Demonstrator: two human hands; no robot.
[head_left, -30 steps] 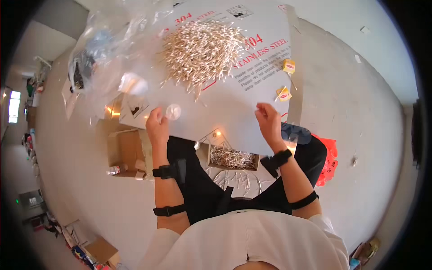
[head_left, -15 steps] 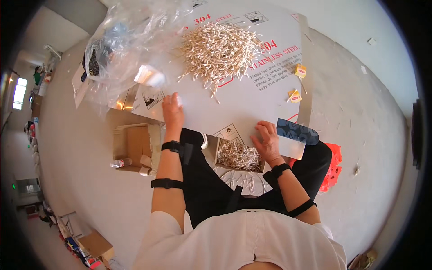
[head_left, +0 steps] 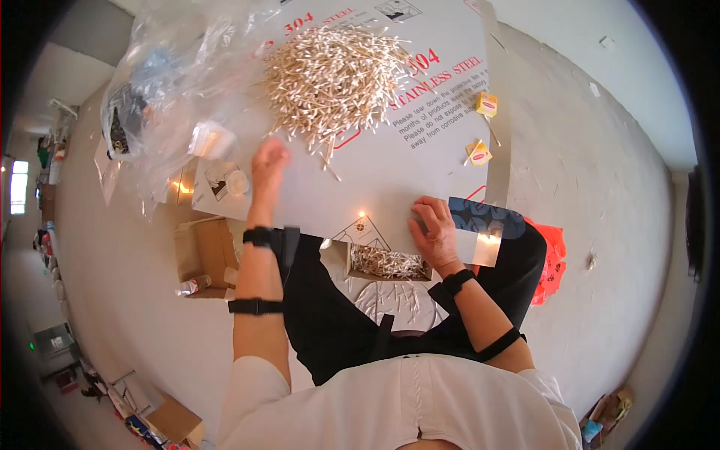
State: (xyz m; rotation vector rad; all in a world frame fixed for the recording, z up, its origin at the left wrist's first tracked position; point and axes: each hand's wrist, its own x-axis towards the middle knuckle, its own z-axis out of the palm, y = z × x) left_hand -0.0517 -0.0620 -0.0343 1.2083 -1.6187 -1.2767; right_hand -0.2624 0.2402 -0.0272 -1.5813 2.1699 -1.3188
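Note:
A large heap of cotton swabs (head_left: 334,82) lies on the film-covered metal sheet (head_left: 360,176) in front of me. My left hand (head_left: 270,161) is just below the heap's left side, smeared by motion, so its grip is unclear. Beside it, to the left, lies a small round clear plastic piece (head_left: 237,182). A clear plastic box (head_left: 212,140) is a little farther off. My right hand (head_left: 435,229) rests at the sheet's near edge, fingers loosely bent and apart, with nothing visible in them. Below that edge sits a carton of cotton swabs (head_left: 390,262), partly hidden by the sheet.
Crumpled clear plastic bags (head_left: 195,75) cover the far left. Two small yellow boxes (head_left: 487,104) are at the right. A dark patterned strip (head_left: 480,217) lies by my right hand. An open cardboard box (head_left: 202,251) stands at lower left, a red bag (head_left: 553,262) at right.
My left hand has moved up and left toward the heap. The round clear piece now shows on the sheet beside it. My right hand stays at the near edge. The whole view has shifted slightly.

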